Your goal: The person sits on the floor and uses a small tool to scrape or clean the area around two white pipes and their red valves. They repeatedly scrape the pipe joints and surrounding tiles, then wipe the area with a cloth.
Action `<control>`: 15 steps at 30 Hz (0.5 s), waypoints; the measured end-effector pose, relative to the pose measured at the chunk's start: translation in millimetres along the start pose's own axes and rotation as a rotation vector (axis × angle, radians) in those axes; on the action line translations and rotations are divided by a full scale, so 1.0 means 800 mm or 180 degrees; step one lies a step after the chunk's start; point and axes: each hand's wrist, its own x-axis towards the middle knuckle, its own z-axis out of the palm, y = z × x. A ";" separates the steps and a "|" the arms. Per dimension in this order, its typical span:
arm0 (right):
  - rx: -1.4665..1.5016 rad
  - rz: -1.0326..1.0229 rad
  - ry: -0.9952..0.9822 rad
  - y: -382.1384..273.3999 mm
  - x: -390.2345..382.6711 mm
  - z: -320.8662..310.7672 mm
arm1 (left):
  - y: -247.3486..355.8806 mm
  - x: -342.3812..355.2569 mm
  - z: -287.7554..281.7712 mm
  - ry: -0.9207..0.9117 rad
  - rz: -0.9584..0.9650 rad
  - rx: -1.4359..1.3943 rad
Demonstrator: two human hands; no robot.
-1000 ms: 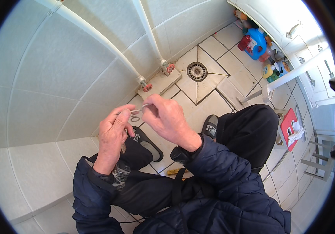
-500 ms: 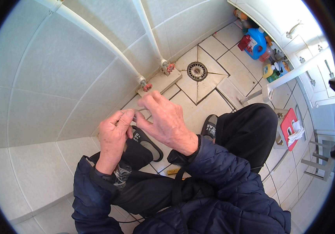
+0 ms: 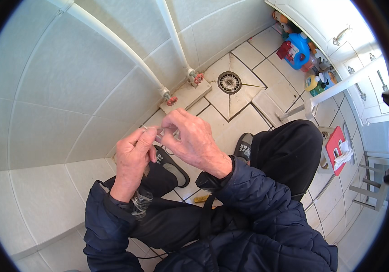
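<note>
My left hand (image 3: 132, 154) is closed in a pinch, thumb against bent fingers, in front of the tiled wall. Just right of it, my right hand (image 3: 193, 141) curls thumb and forefinger into a ring, their tips close together. A thin pale strip (image 3: 159, 131) runs between the two sets of fingertips. It is mostly covered by the fingers, so its exact kind does not show. A crumpled clear, stringy bundle (image 3: 142, 204) lies by my left cuff.
Two pipes with red-handled valves (image 3: 171, 100) come down the wall beyond my hands. A round floor drain (image 3: 229, 83) lies farther off. Bottles (image 3: 297, 51) stand along the cabinet at right, near a red board (image 3: 336, 149). A yellow object (image 3: 201, 199) lies between my legs.
My right thumb and forefinger have drawn together from a wider spread, and more of the pale strip shows between the hands. My left hand has barely moved.
</note>
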 end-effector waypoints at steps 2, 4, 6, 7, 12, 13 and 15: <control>-0.0142 0.0113 -0.0162 -0.001 0.000 -0.003 | 0.001 0.000 -0.001 0.0005 -0.0006 -0.0056; 0.0159 0.0134 -0.0166 -0.002 0.002 -0.004 | 0.002 0.000 0.000 -0.0008 0.0016 0.0003; 0.0293 0.0228 -0.0164 -0.004 0.002 -0.005 | 0.002 0.000 0.002 -0.0044 0.0032 0.0180; 0.0272 0.0292 -0.0169 -0.004 0.003 -0.005 | 0.003 -0.001 0.003 -0.0054 0.0092 0.0205; 0.0194 0.0365 -0.0255 -0.005 0.001 -0.004 | 0.002 -0.003 0.008 -0.0017 0.0188 0.0295; 0.0238 0.0342 -0.0251 -0.004 0.000 -0.004 | 0.002 -0.003 0.007 -0.0033 0.0188 0.0302; 0.0296 0.0282 -0.0259 -0.002 0.000 -0.004 | 0.002 -0.004 0.005 -0.0037 0.0156 0.0322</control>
